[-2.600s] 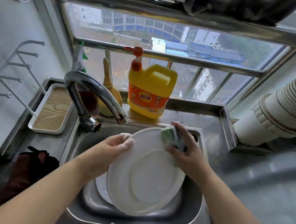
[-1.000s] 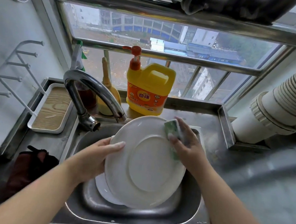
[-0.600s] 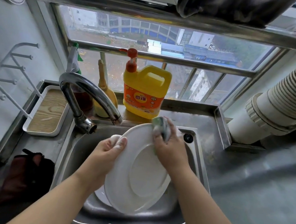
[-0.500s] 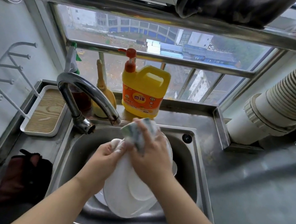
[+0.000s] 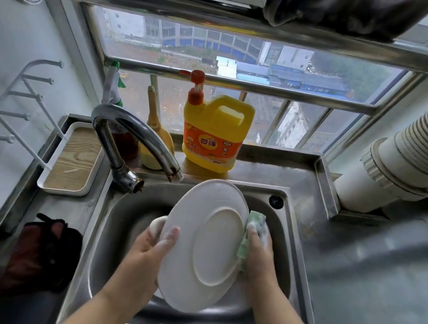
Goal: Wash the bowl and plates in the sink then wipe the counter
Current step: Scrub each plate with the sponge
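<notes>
- Your left hand [image 5: 154, 246] grips the round white ceramic plate [image 5: 203, 244] by its left rim, thumb lying across the near face and the fingers curled out of sight behind it; your right hand [image 5: 256, 251] pinches the soapy green sponge [image 5: 253, 228] against the plate's right edge, fingers pressed flat on the foam.
- The stainless steel sink basin [image 5: 123, 220] lies beneath both hands, so suds and drips fall into it rather than onto the grey counter [image 5: 371, 277], which you have not yet wiped, as far as I can judge.
- The plate stands tilted on edge over the basin with its underside ring towards you; holding it so leaves the rim open to the sponge.
- More white crockery shows behind the plate near your left fingers; whether bowl or plate, I cannot tell.
- The curved chrome tap [image 5: 134, 140] ends just beyond the plate's top rim, handy for rinsing; no water is visibly running.
- The yellow detergent jug with an orange pump [image 5: 215, 132] stands on the ledge behind the sink, within reach.
</notes>
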### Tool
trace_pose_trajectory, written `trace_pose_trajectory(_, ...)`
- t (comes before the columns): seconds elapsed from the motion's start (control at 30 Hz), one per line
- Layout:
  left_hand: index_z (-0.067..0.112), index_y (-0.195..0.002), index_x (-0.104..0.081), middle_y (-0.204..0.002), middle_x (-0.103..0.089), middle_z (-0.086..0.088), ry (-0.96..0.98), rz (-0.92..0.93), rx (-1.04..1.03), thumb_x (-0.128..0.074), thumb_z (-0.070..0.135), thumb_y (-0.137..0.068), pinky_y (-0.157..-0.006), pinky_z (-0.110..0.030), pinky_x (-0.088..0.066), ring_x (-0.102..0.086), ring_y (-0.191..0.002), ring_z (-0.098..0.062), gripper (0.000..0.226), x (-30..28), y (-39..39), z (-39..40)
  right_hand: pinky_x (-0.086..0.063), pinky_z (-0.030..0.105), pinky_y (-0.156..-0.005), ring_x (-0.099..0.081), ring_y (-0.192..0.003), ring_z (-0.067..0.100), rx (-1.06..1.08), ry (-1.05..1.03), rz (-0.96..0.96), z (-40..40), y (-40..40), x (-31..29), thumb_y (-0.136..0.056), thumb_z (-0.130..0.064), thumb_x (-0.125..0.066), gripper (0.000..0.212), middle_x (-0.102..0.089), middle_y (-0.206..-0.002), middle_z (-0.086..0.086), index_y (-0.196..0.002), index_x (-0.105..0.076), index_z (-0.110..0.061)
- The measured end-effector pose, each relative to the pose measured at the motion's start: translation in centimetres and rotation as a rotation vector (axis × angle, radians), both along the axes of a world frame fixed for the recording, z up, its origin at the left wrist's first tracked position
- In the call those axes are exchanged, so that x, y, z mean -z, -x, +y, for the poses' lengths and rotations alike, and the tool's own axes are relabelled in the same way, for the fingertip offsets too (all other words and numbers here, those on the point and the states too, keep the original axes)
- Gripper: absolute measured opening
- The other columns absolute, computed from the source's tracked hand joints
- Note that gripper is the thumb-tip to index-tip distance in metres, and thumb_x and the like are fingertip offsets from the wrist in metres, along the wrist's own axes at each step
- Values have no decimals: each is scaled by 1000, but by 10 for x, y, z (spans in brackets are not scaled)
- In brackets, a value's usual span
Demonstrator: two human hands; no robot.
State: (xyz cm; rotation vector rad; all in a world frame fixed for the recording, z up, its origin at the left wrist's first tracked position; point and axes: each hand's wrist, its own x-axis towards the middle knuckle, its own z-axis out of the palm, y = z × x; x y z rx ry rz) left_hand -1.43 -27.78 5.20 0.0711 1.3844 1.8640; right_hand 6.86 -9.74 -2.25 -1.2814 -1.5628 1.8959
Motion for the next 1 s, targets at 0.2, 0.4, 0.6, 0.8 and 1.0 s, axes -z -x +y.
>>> trace_pose_trajectory(0.2, 16, -103, -66, -95, -70, -10, 115, -69, 322, -67, 35, -81, -73, -36, -55, -67, -83, -23, 29, 3, 42, 11, -47, 35, -94, -51, -112, 13, -468, -424, -100, 36, 12, -53, -85, -44, -61, 49, -48, -127, -6, -129, -41, -51)
trace_pose_trajectory(0.4, 16, -84, -71, -82, -70, -14, 41, -11, 151, -53, 35, -84, -63, -33, -56, -68, -67, -22, 26, 4, 39, 27, -27, 44, -112, -20, -139, 25, -642, -816, -251, -25, 34, -77, -90, -55, -47, 58, -18, -151, 3, -138, -15, -61)
trace_pose_trajectory(0.6, 21, -79, -70, -82, -70, -8, -39, -36, -40, -51, 39, -85, -64, -35, -57, -67, -70, -20, 26, 12, 24, 20, -20, 42, -112, -16, -136, 27, -348, -586, -487, 12, 42, -62, -95, -54, -36, 54, -16, -150, 4, -146, -22, -43)
trace_pose_trajectory(0.8, 5, -106, -62, -89, -73, -11, 13, -64, -152, -42, 32, -98, -64, -30, -59, -71, -76, -21, 34, 14, 19, 25, -15, 33, -115, -12, -136, 16, -609, -852, -198, -56, 24, -58, -95, -50, -35, 56, -6, -139, -15, -146, -12, -48)
trace_pose_trajectory(1.0, 13, -94, -65, -79, -73, -9, -18, -167, -264, -37, 29, -100, -62, -34, -60, -71, -69, -20, 33, 20, 26, 10, -29, 41, -110, -26, -125, 15, -677, -937, -182, -26, -28, -24, -80, -36, -52, 59, -23, -136, -9, -131, -30, -53)
